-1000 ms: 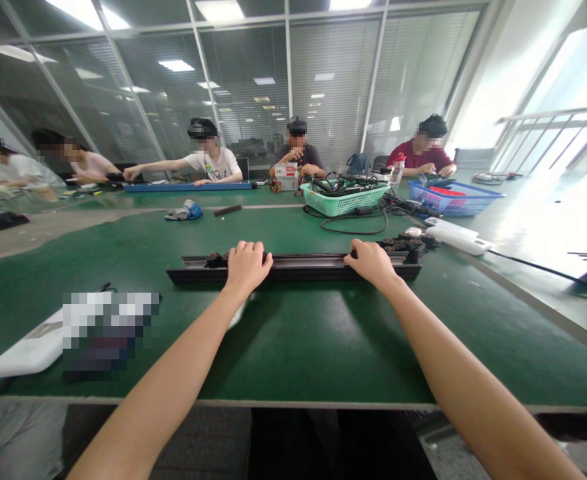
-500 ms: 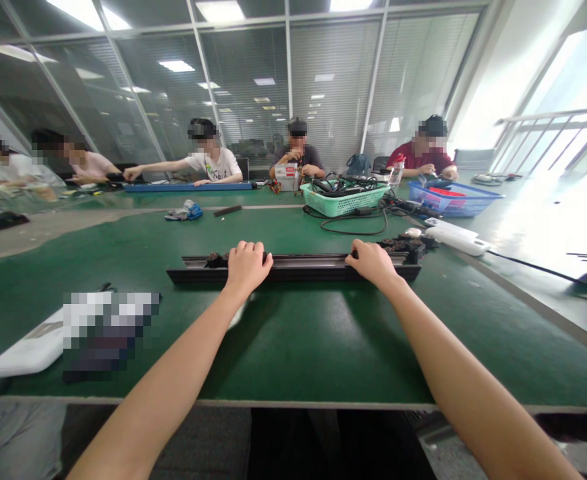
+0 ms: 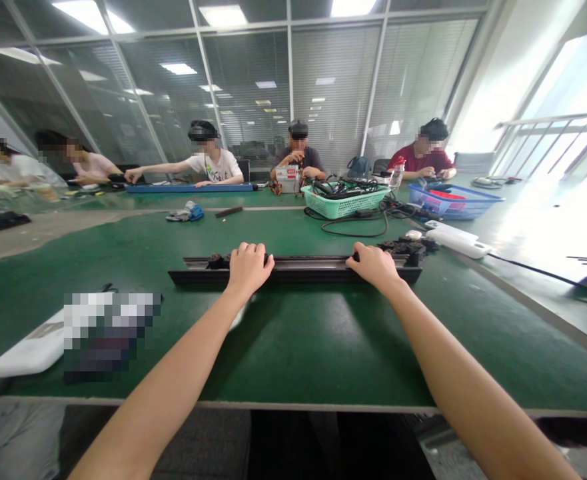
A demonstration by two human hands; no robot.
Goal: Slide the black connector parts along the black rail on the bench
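Apparently at a bracing step, bearing down on the dark rail [image 3: 310,266] laid crosswise on the green table [image 3: 303,347]. Left of the rail's middle, past black lumps [image 3: 217,261] sitting in its channel, clasping with the left hand [image 3: 250,268], fingers curled over the top. Right of the middle, gripping likewise with the right hand [image 3: 373,263], with something dark at the fingertips, too hidden to name. Around the rail's right end, black parts [image 3: 409,251] in a heap, touching or not impossible to tell. For any shift, probably needing an even hold at both sides. As for writing: nearside left of the rail, on white device [image 3: 26,352] and dark slab [image 3: 108,343], nothing legible; beyond the rail, creased lettering on white shirt [image 3: 223,163], then red-labelled box [image 3: 287,179], perhaps reading "460", blurred.
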